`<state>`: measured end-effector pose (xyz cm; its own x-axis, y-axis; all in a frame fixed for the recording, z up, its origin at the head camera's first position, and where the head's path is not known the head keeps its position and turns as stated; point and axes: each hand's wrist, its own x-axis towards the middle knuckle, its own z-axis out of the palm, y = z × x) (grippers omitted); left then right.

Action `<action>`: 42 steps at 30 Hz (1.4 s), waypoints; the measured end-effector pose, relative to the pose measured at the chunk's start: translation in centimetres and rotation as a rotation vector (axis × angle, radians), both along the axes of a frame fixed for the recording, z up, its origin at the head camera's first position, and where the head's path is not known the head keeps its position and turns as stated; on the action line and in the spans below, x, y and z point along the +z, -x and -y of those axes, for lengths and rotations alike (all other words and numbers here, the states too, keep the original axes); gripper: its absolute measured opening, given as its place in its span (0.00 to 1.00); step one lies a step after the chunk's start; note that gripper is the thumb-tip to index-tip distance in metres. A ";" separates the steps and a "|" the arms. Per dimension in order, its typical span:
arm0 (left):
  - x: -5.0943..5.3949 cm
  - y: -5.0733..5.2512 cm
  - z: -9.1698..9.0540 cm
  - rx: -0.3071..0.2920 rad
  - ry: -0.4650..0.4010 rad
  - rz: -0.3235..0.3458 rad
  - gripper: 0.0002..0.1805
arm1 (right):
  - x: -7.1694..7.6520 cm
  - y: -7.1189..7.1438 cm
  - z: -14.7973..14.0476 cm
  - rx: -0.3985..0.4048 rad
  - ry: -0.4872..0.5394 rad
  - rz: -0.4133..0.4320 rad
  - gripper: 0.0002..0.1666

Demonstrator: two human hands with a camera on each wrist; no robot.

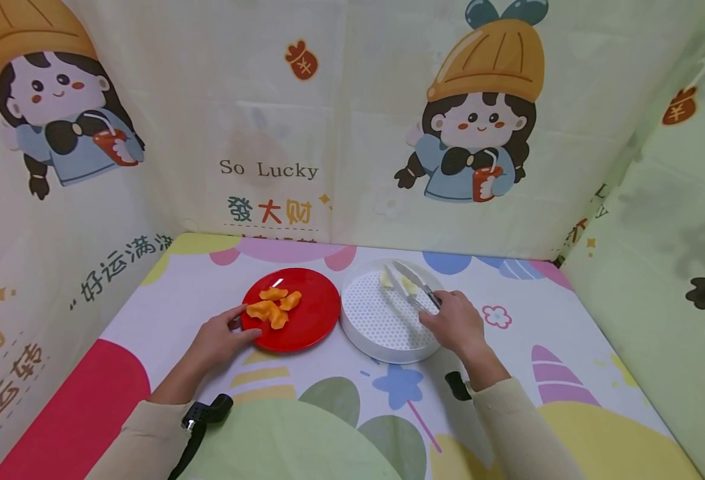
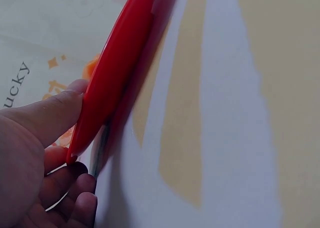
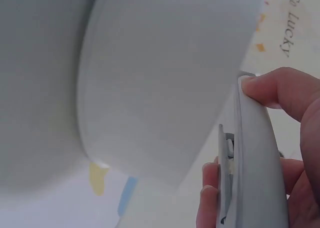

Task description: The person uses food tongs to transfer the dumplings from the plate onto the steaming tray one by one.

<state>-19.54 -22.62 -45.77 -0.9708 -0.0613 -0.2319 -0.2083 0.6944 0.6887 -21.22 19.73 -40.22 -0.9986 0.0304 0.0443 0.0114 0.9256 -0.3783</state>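
My left hand (image 1: 221, 339) pinches the near left rim of a red plate (image 1: 313, 320); in the left wrist view the thumb lies against the rim and fingers reach underneath. Several orange dumpling-shaped pieces (image 1: 262, 310) lie on its left half. In my right hand (image 1: 460, 323) is a pair of tongs (image 1: 427, 291), held over a round white tray (image 1: 382, 330) with a perforated base. Their far ends are at pale yellowish pieces (image 1: 386, 281) at the tray's far side; whether they grip one I cannot tell. Pale tong handles (image 3: 257, 158) sit between thumb and fingers.
Plate and tray stand side by side, almost touching, on a patterned tablecloth (image 1: 340, 393). Printed cloth walls (image 1: 364, 133) rise behind the table and at both sides. A black wrist strap with a small camera (image 1: 211, 410) is on the left forearm.
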 end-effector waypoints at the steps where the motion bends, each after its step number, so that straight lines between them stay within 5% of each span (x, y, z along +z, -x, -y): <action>1: 0.0 0.0 0.0 0.001 0.000 0.000 0.49 | 0.1 -0.1 0.2 0.005 0.008 -0.001 0.37; 16: -0.1 0.1 0.1 -0.006 0.004 0.005 0.49 | 0.8 -2.2 4.1 0.195 0.034 -0.057 0.35; 42: -0.1 0.0 0.0 -0.009 0.002 -0.003 0.48 | -0.1 -4.0 10.2 0.408 -0.017 0.051 0.34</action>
<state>-19.55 -22.62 -45.90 -0.9721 -0.0531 -0.2287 -0.2000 0.6977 0.6879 -17.23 9.53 -40.30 -0.9294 -0.3690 -0.0083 -0.3397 0.8641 -0.3713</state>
